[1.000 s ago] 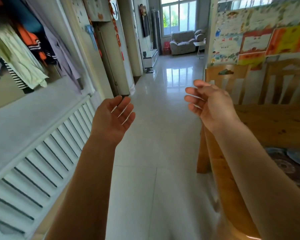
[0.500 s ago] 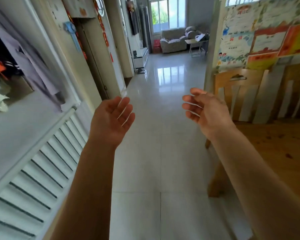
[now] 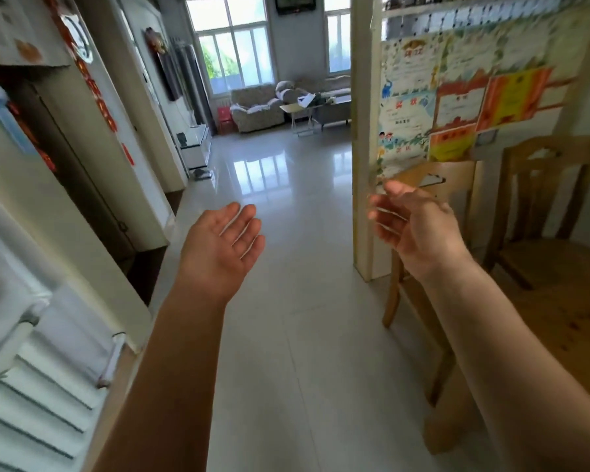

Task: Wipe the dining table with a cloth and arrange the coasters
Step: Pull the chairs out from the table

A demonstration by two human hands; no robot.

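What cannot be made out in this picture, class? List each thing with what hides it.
1. Dining table, head view: only one corner shows; the right forearm and the frame's right edge cut off the rest.
2. Cloth and coasters, head view: none visible; the unseen tabletop may hold them.
3. Wall posters, head view: writing blurred, unreadable.

Pale grey glossy tiles cover the floor (image 3: 286,335). On the right, the surface (image 3: 566,335) is honey-brown wood with dark flecks, and the chairs (image 3: 579,144) match it. The posters (image 3: 511,97) show orange, yellow, red and green. The far sofa (image 3: 256,110) is mottled grey-beige, the stool (image 3: 225,117) red, and the near left radiator (image 3: 48,396) white.
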